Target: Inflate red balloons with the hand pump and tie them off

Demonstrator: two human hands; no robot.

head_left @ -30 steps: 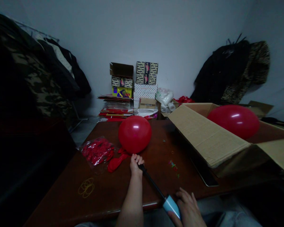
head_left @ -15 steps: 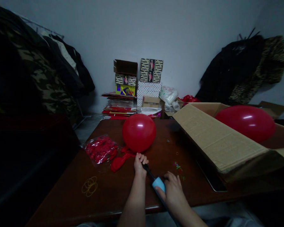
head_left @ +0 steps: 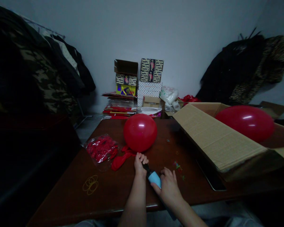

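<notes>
A round, inflated red balloon [head_left: 140,133] stands over the table just beyond my left hand [head_left: 141,162]. The fingers of that hand are closed around the balloon's neck and the black front end of a balloon pump, hiding where the two meet. My right hand [head_left: 169,185] grips the pump's light blue body [head_left: 154,179], thumb on the near side. The pump slants down to the right towards the table's front edge. Limp red balloons [head_left: 119,162] lie left of my left hand, next to a clear bag of red balloons [head_left: 101,148].
An open cardboard box [head_left: 223,138] on the right holds a large red balloon [head_left: 247,123]. A phone [head_left: 211,175] lies beside it. Yellow rubber bands [head_left: 90,185] lie at front left, small colourful bits [head_left: 178,166] right of centre. Stacked boxes [head_left: 151,71] stand behind the table.
My right hand has pushed the blue pump body up and left towards my left hand, and the black rod between them has shortened. My left hand stays in place.
</notes>
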